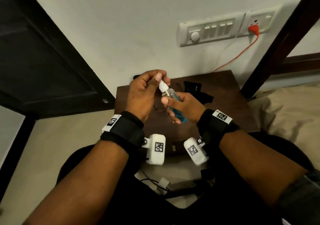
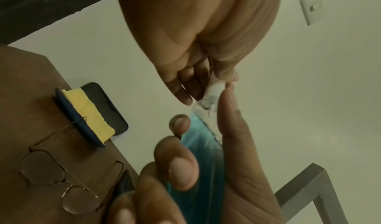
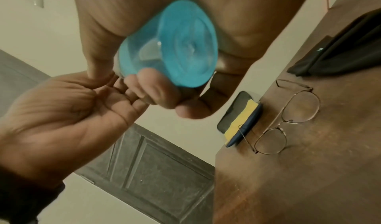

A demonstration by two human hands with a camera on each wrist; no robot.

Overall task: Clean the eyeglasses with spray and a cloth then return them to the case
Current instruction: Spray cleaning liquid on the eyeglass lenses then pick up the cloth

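Above the brown table (image 1: 225, 106), my right hand (image 1: 170, 109) grips a clear spray bottle (image 1: 170, 93) of blue liquid, tilted up to the left. My left hand (image 1: 160, 79) pinches its white spray head (image 2: 214, 87) between thumb and fingertips. The right wrist view looks at the bottle's blue base (image 3: 181, 48) in my right hand's fingers (image 3: 156, 94). Thin wire-framed eyeglasses (image 2: 62, 178) (image 3: 288, 118) lie unfolded on the table, one temple resting on the open dark case (image 2: 86, 121) (image 3: 243, 121). A yellow cloth (image 2: 90, 113) (image 3: 241, 118) lies in the case.
A black pouch or cloth (image 1: 195, 89) (image 3: 340, 48) lies at the table's far right. On the wall behind are a switchboard with a red plug (image 1: 252, 28) and cord. A dark door (image 1: 43, 51) stands left, a bed post (image 1: 277, 42) and bedding (image 1: 285, 112) right.
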